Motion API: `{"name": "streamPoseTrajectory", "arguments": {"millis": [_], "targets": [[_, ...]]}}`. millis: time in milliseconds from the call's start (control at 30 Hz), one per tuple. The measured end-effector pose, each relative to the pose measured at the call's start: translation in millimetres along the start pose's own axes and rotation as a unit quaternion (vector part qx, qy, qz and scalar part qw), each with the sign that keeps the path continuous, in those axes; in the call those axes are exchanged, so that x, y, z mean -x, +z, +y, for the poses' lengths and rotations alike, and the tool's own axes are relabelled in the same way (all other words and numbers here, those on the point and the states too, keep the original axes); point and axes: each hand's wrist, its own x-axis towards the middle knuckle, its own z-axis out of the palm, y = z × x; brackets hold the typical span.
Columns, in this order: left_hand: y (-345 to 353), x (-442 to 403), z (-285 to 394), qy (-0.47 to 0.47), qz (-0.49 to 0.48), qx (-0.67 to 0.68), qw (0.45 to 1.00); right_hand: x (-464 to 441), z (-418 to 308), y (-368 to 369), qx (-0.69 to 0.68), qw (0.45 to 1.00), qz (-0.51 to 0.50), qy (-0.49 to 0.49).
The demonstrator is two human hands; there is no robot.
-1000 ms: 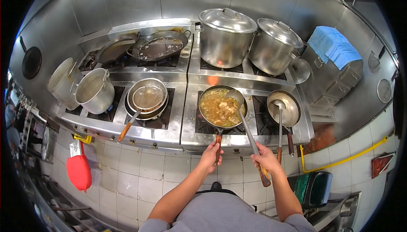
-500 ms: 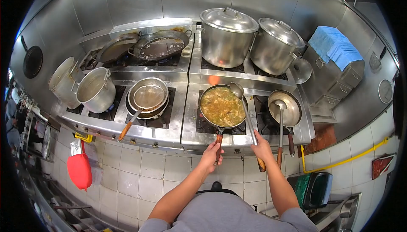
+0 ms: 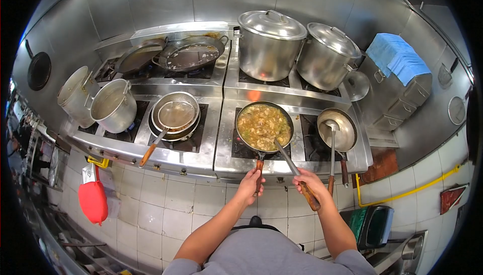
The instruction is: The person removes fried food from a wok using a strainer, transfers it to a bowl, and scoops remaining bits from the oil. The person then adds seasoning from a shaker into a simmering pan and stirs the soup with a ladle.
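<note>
My left hand (image 3: 250, 186) is wrapped round the wooden handle of a dark pan (image 3: 260, 157) on the right stove. A chunky brown and green stew (image 3: 264, 124) fills this pan. My right hand (image 3: 310, 184) grips a long metal ladle (image 3: 287, 158) near its wooden handle end. The ladle slants up to the left, and its bowl is hidden in the stew near the pan's front edge. Just to the right, a second pan (image 3: 343, 139) rests on a burner with another ladle (image 3: 332, 144) lying in it.
Two lidded steel pots (image 3: 266, 54) stand behind the stew pan. On the left stove are a strainer (image 3: 175, 112) over stacked pans, an open pot (image 3: 114, 106) and a wide wok (image 3: 193, 56). Blue cloths (image 3: 397, 56) lie on a steel box at right.
The ladle's bowl has gone from the pan's back right rim down into the stew at the front. My right hand has shifted slightly down with it. My left hand stays on the pan handle.
</note>
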Motion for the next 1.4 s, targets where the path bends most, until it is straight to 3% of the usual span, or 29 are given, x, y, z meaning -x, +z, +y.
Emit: {"name": "streamPoseTrajectory", "arguments": {"millis": [200,700,900,1000,1067,1100,1167,1267,1400], "targets": [[-2,-1,0,0.002,-0.006,0.003,1.0,27,-6,5,-0.033,0.999,-0.015,0.017],[-2,1,1,-0.002,-0.009,0.002,1.0,29,9,4,0.0,0.998,0.029,-0.058],[-3,0,1,-0.003,-0.009,-0.001,1.0,15,2,-3,0.093,0.988,0.066,-0.104],[-3,0,1,-0.008,-0.001,0.0,1.0,-4,8,-23,0.186,0.968,0.096,-0.141],[-2,1,1,-0.008,0.005,-0.001,1.0,-11,10,-35,0.431,0.854,0.172,-0.234],[-3,1,1,-0.006,0.001,0.002,1.0,-6,2,-30,0.433,0.853,0.173,-0.235],[-3,0,1,-0.002,-0.004,0.007,1.0,8,-20,-15,0.538,0.807,0.217,-0.109],[-3,-1,2,-0.01,-0.011,0.008,1.0,9,-17,-23,0.597,0.765,0.216,-0.11],[-2,1,1,-0.004,-0.014,0.005,1.0,4,1,-55,0.583,0.78,0.181,-0.139]]}}
